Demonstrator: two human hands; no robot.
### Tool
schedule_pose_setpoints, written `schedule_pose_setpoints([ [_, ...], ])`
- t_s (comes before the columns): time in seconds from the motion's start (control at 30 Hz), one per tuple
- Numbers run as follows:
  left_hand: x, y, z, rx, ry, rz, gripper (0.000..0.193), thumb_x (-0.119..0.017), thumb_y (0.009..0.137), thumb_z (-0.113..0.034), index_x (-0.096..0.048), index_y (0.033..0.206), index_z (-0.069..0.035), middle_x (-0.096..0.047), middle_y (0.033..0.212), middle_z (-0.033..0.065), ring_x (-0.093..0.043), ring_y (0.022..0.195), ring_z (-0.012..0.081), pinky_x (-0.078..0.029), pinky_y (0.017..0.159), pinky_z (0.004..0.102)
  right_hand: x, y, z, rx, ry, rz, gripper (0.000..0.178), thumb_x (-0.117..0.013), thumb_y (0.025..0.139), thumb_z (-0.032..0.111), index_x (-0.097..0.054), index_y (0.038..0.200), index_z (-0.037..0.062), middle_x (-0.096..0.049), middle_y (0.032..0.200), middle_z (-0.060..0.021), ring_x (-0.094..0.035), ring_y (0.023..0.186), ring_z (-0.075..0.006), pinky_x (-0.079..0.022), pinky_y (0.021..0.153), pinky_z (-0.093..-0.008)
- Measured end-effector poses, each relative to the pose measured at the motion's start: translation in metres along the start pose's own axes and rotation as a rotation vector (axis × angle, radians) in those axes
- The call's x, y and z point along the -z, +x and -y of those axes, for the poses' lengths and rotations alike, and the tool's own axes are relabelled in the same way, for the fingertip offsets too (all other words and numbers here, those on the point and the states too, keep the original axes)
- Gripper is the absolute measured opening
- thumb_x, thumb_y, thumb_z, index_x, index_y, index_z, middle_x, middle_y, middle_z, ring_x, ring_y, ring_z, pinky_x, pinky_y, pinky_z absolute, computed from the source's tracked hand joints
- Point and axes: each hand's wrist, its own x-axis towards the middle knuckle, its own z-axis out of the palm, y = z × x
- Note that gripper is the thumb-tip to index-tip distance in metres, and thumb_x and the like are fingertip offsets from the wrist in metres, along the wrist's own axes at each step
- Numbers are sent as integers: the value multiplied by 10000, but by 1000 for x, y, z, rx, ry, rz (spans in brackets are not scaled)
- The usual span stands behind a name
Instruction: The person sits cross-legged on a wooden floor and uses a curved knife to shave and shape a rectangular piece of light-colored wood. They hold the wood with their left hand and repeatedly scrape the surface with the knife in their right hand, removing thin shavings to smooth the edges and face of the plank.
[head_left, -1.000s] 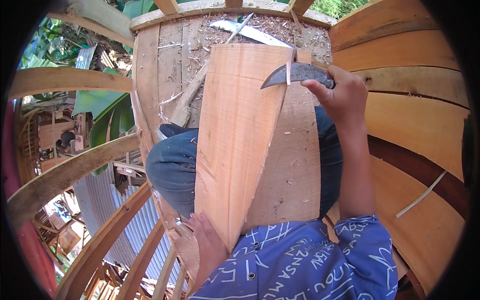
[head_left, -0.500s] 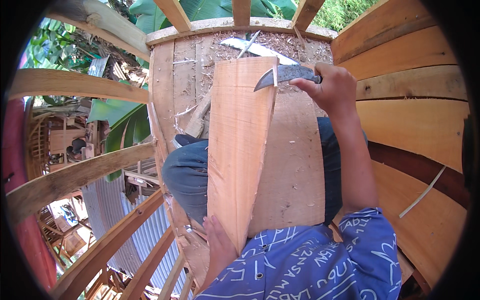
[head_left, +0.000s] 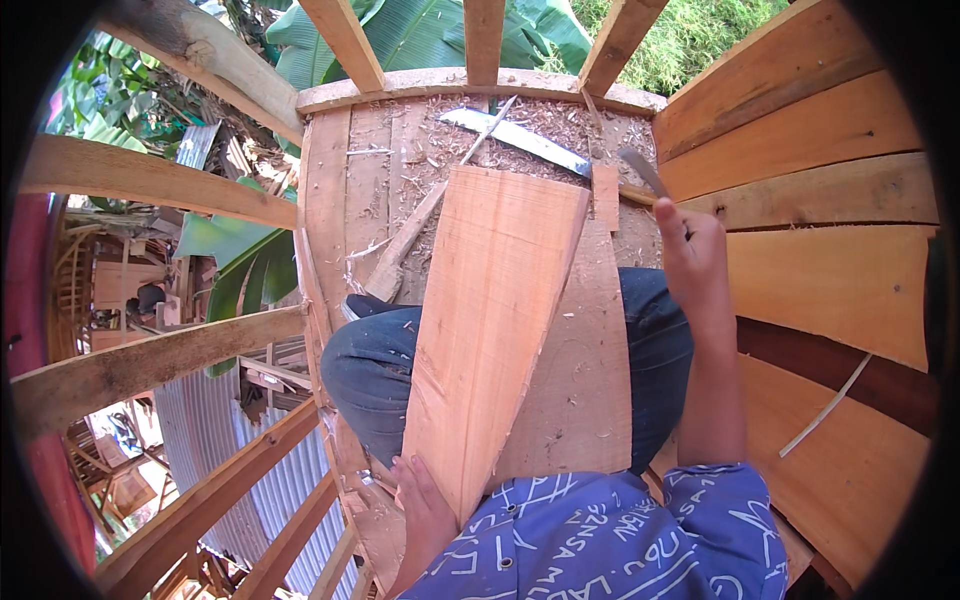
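A wide tapered wooden board leans at a slant between my knees, its narrow end close to my shirt. My left hand grips the board's lower left edge. In my closed right hand is a knife, raised to the right of the board's far end and apart from it. The dark knife blade points up and to the left; my fist hides the handle. A second board lies beneath the first. By the far right corner shows a short strip of wood.
A long-bladed tool lies on the shaving-strewn plank floor, crossed by a thin stick. Plank walling stands on the right. Open wooden rails run along the left, above metal roofing.
My right hand has drawn the knife away from the board's right edge, back and to the right, with the blade turned upward. The board's far end has come lower and nearer.
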Motion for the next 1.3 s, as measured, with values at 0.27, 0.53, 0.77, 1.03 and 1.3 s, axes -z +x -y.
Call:
schedule_pose_setpoints([
  [0.27, -18, -1, 14, -73, 132, -79, 703, -520, 904, -91, -104, 1414, 156, -68, 1402, 483, -145, 1304, 642, -258, 1001, 682, -9, -44, 12, 161, -566, 94, 758, -504, 773, 751, -647, 614, 23, -569, 519, -157, -621, 531, -302, -462, 482, -393],
  [0.53, -18, 6, -6, 22, 187, -112, 711, -486, 910, -183, -110, 1435, 114, -91, 1413, 464, -167, 1313, 623, -271, 946, 731, -23, -4, -4, 275, -704, 45, 807, -467, 728, 814, -621, 587, 34, -575, 524, -139, -609, 496, -287, -470, 469, -379],
  [0.77, -21, 6, -4, 33, 214, -135, 693, -479, 905, -156, -120, 1435, 109, -112, 1408, 466, -194, 1305, 623, -285, 934, 733, -22, 42, -10, 131, -784, -87, 825, -446, 763, 798, -654, 654, 8, -623, 609, -181, -635, 589, -350, -500, 550, -431],
  [1.03, -11, 2, -4, 57, 73, -70, 615, -429, 911, -56, -148, 1436, 95, -106, 1412, 464, -182, 1305, 628, -281, 943, 730, 17, 60, -20, -103, -323, -59, 769, -470, 872, 661, -561, 603, -53, -513, 555, -201, -518, 519, -303, -426, 563, -426],
  [1.3, -30, -1, 13, -28, 163, -122, 610, -417, 915, -50, -136, 1433, 109, -105, 1402, 477, -166, 1309, 630, -256, 953, 737, -31, -31, -62, -358, 511, 230, 606, -450, 947, 564, -477, 633, 46, -360, 484, 43, -337, 428, -50, -287, 415, -226],
])
